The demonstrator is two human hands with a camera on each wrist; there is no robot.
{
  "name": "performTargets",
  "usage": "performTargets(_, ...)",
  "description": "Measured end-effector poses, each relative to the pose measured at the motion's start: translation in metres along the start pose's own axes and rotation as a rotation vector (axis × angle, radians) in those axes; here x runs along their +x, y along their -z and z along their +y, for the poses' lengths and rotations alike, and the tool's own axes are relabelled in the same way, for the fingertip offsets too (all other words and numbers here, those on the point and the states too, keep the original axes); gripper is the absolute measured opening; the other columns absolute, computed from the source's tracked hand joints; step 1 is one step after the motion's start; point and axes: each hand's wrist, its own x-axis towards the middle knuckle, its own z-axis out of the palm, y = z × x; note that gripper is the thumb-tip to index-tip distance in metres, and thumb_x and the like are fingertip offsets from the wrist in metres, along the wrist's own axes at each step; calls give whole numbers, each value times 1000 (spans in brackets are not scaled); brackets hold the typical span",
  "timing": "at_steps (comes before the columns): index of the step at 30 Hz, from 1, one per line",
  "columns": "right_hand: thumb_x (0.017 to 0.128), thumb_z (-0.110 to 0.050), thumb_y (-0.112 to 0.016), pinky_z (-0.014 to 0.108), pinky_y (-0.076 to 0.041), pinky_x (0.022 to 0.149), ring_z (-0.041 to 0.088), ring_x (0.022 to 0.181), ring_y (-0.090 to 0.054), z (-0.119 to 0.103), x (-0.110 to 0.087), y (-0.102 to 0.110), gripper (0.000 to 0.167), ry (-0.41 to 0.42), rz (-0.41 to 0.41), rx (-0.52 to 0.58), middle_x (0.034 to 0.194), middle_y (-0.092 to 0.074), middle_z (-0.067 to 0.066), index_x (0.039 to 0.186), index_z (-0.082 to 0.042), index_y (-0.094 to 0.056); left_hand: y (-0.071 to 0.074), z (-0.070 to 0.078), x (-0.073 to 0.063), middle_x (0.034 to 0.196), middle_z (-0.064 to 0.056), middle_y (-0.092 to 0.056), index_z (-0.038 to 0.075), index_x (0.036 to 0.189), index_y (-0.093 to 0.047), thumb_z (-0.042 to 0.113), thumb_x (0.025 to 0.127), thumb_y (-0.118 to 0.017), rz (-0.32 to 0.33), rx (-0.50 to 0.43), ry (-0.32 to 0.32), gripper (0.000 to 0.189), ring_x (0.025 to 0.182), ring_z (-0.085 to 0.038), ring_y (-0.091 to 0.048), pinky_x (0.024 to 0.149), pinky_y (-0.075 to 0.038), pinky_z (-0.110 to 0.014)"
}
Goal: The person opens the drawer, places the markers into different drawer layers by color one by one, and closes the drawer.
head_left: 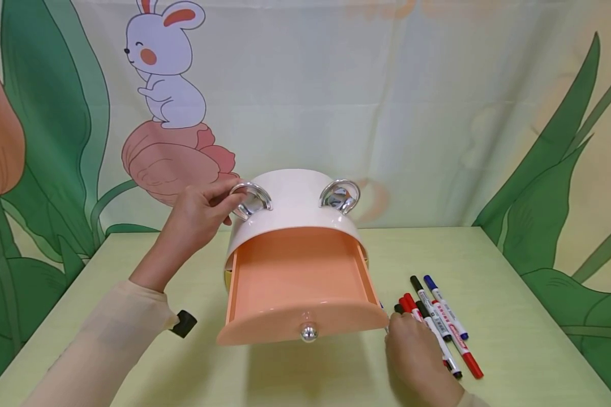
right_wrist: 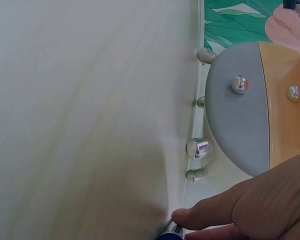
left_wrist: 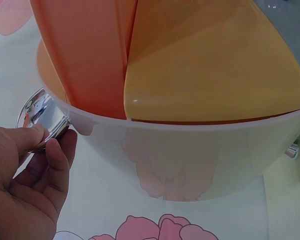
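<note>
A rounded white box (head_left: 297, 195) with two silver ring-shaped ears stands on the table, its top orange drawer (head_left: 305, 316) pulled out. My left hand (head_left: 196, 212) pinches the left ear (head_left: 265, 198) between thumb and fingers. Inside, the drawer shows nothing but its orange floor. To the right of the drawer, my right hand (head_left: 417, 345) is down at the tabletop. Its thumb and fingers pinch a blue-ended marker (right_wrist: 171, 232), mostly hidden by the hand. Several markers lie just beyond that hand, among them a blue-capped marker (head_left: 445, 305) and a red-capped marker (head_left: 460, 345).
Below the open drawer, the right wrist view shows a yellow drawer front (right_wrist: 285, 95) and a grey drawer front (right_wrist: 240, 120), each with a silver knob. Short silver feet (right_wrist: 199, 148) hold the box off the table. A printed cloth (head_left: 295, 85) hangs behind.
</note>
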Motion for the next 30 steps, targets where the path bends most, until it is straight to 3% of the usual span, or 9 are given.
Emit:
performTargets(8, 90, -12, -79, 47, -57, 64, 28, 71, -64, -5, 3, 2, 17, -55, -108, -5, 79, -63, 9, 90, -1, -65, 1, 0, -1, 105, -15, -75, 4, 135, -69, 13, 102, -68, 4, 9, -13, 34, 74, -27, -62, 60, -51, -21)
performTargets(16, 89, -5, -74, 38, -51, 60, 21, 65, -52, -6, -1, 6, 10, -70, -179, -5, 73, -55, 5, 84, -2, -65, 1, 1, -2, 107, -16, -74, 4, 135, -68, 13, 101, -69, -3, -15, -16, 35, 74, -26, -62, 63, -53, -19)
performTargets(22, 86, -5, -74, 38, -49, 59, 21, 66, -52, -2, -8, 20, 12, -62, -152, 78, 75, -54, 6, 84, -1, -63, 1, 2, -1, 106, -15, -74, 4, 135, -69, 14, 101, -69, 4, 0, -15, 35, 74, -26, -62, 62, -52, -20)
performTargets(30, 89, -6, -68, 29, -40, 54, 21, 60, -50, 6, -9, 33, 11, -153, -229, 195, 71, -53, 9, 90, 2, -60, 0, 2, -1, 105, -15, -74, 4, 134, -69, 13, 101, -69, 8, -8, -16, 35, 73, -25, -62, 62, -52, -21)
